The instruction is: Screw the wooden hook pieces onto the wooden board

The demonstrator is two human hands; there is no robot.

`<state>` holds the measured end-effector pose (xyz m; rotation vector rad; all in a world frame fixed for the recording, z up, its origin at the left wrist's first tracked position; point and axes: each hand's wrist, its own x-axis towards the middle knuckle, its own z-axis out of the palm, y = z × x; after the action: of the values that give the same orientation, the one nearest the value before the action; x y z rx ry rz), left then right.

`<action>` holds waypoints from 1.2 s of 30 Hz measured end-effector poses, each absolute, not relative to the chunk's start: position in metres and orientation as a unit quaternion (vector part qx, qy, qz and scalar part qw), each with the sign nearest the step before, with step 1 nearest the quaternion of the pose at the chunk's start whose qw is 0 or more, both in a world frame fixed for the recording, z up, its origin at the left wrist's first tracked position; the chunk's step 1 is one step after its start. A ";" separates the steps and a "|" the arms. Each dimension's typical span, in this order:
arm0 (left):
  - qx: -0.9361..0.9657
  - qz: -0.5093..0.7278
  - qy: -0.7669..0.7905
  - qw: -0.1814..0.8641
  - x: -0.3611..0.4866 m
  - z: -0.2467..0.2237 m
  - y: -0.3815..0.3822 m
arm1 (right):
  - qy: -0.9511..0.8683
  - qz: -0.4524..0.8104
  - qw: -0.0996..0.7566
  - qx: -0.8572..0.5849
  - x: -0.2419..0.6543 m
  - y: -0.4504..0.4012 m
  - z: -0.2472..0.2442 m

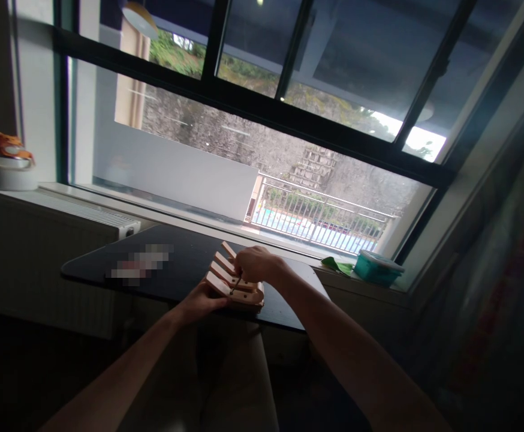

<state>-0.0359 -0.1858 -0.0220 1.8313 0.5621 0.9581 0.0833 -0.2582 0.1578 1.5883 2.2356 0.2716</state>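
Observation:
A small wooden piece with several parallel slats and dark round holes (245, 296) rests at the near edge of the black table (183, 252). My left hand (200, 304) grips its near left side, thumb along the lower edge. Over its far side, my right hand (257, 264) is closed around a thin rod-like tool (235, 284). The rod slants down, with its lower end at one of the holes in the nearest slat. Its upper end is hidden in my fingers, so its exact kind cannot be made out.
A blurred-out patch (139, 264) lies on the table's left part. Behind stands a window with a sill, bearing a teal box (379, 267) and a green leaf-shaped thing (336, 266) at right. A white radiator (86, 219) is at left, with a roll-like white object (8, 171) above.

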 end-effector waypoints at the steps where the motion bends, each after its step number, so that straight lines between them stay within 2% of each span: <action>1: 0.750 0.392 0.230 0.481 -0.036 -0.023 -0.185 | 0.795 0.084 0.185 0.572 0.085 -0.257 0.158; 8: 0.740 0.399 0.224 0.493 -0.033 -0.029 -0.179 | 0.782 0.012 0.180 0.596 0.096 -0.248 0.158; 21: 0.732 0.393 0.227 0.509 -0.034 -0.025 -0.183 | 0.773 0.053 0.217 0.594 0.084 -0.250 0.164; 26: 0.728 0.406 0.204 0.514 -0.035 -0.015 -0.190 | 0.797 0.053 0.192 0.570 0.089 -0.251 0.158; 32: 0.736 0.402 0.185 0.512 -0.034 -0.021 -0.185 | 0.784 -0.088 0.135 0.600 0.104 -0.241 0.157; 36: 0.741 0.402 0.183 0.506 -0.034 -0.022 -0.184 | 0.772 -0.121 0.123 0.611 0.112 -0.232 0.152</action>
<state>-0.0336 -0.1839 -0.0216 1.7877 0.4425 0.9694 0.1117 -0.2322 0.1522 1.7827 2.2536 -0.3539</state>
